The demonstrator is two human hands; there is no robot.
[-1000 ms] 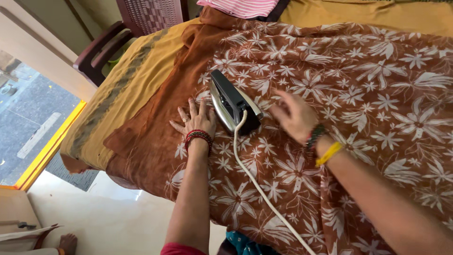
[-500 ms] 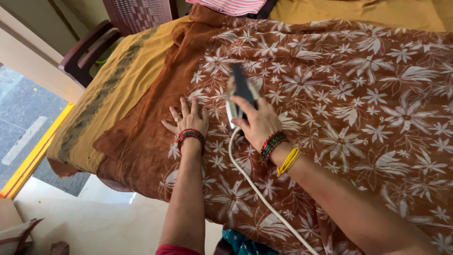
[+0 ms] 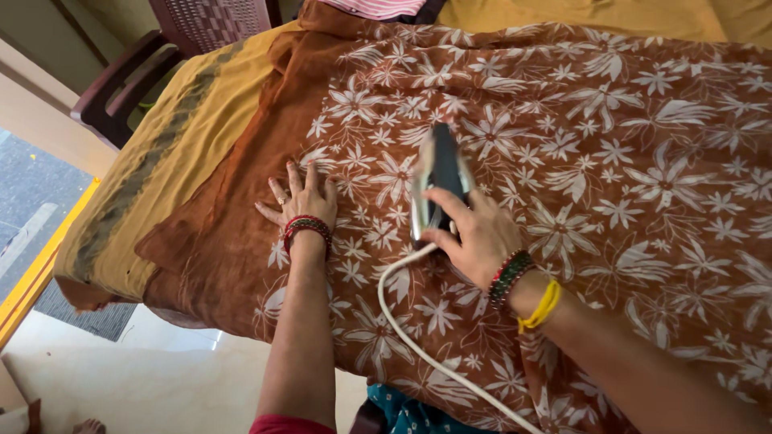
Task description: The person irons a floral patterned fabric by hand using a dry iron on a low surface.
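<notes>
Below me lies a pale, glossy floor (image 3: 153, 378) with a dark mat (image 3: 88, 315) under the bed's (image 3: 173, 133) mustard-covered edge. At my upper left stands a dark woven chair (image 3: 201, 28). Daylight comes past a yellow sill (image 3: 36, 277) at left.

Open cloth (image 3: 627, 161) rt of iron (image 3: 438, 181) (cord (image 3: 418, 345) trails behind).

So it's a bed (image 3: 121, 233) covered with a mustard-yellow sheet (image 3: 201, 112) that hangs over the left edge. Spread flat on top is a brown cloth with white flower print (image 3: 611, 161), plain brown border on its left side. A black iron (image 3: 438, 181) sits on the cloth.
</notes>
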